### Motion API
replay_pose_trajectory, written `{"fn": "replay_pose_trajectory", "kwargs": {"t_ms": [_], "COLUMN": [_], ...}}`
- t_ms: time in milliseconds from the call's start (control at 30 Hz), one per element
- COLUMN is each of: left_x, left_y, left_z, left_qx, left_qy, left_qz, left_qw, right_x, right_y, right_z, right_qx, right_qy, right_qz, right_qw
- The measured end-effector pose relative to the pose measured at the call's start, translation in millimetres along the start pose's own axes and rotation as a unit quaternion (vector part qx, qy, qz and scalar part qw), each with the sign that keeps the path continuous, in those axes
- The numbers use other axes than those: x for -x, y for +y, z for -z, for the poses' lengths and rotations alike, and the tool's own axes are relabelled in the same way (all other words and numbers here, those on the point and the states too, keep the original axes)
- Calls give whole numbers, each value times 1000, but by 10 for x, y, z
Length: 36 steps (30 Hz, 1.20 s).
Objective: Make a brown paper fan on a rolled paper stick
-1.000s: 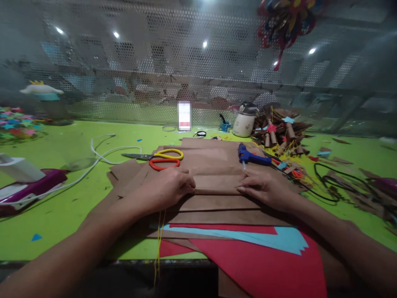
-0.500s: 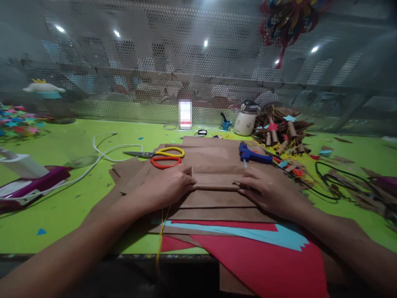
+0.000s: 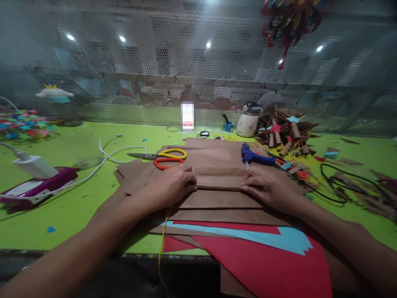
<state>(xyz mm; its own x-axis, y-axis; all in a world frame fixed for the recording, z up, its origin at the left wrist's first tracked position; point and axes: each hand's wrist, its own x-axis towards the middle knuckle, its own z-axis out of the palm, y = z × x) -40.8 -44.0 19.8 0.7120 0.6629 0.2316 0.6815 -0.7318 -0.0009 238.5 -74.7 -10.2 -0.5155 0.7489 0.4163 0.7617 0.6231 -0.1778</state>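
Observation:
A strip of brown kraft paper (image 3: 219,182) with a narrow fold along its near edge lies between my hands. My left hand (image 3: 173,184) pinches its left end, and my right hand (image 3: 263,186) pinches the right end. Beneath it are more layers of brown paper (image 3: 217,215). Just beyond my left hand rest scissors (image 3: 169,159) with one yellow and one red handle loop. A blue hot glue gun (image 3: 256,156) lies past my right hand, its nozzle towards the strip. Yellow string (image 3: 163,244) hangs over the table edge below my left wrist.
Red paper (image 3: 273,265) and light blue paper (image 3: 279,238) stick out over the near edge. At left, a purple power strip (image 3: 40,186) holds a white charger (image 3: 35,167). A white bottle (image 3: 248,122), a phone (image 3: 187,116) and rolled brown paper pieces (image 3: 288,128) stand behind.
My right fingers have closed in on the strip's right end, where they were looser before. My left hand keeps its pinch. The whole view has shifted slightly.

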Motion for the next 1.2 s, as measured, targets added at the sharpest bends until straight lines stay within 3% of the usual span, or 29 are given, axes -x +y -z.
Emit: {"fn": "replay_pose_trajectory", "kwargs": {"t_ms": [200,467,667,1000,1200], "left_x": [-24,-49,-57,-89,-29], "left_y": [-17,2,-22,-62,-46], "left_z": [-12,4,-112,-169,-148], "left_qx": [15,-4,-41,-62,-72], "left_qy": [5,-5,9,-1,22], "left_qz": [8,45,-18,-21,-25], "left_qw": [1000,999,999,998,997], "right_x": [20,15,13,22,34], "right_y": [-6,-63,41,120,58], "right_z": [23,46,-20,-30,11], "right_qx": [47,62,67,72,16], "right_qy": [31,-5,-3,3,0], "right_qz": [-15,40,11,-56,-43], "right_qw": [998,997,998,996,999]}}
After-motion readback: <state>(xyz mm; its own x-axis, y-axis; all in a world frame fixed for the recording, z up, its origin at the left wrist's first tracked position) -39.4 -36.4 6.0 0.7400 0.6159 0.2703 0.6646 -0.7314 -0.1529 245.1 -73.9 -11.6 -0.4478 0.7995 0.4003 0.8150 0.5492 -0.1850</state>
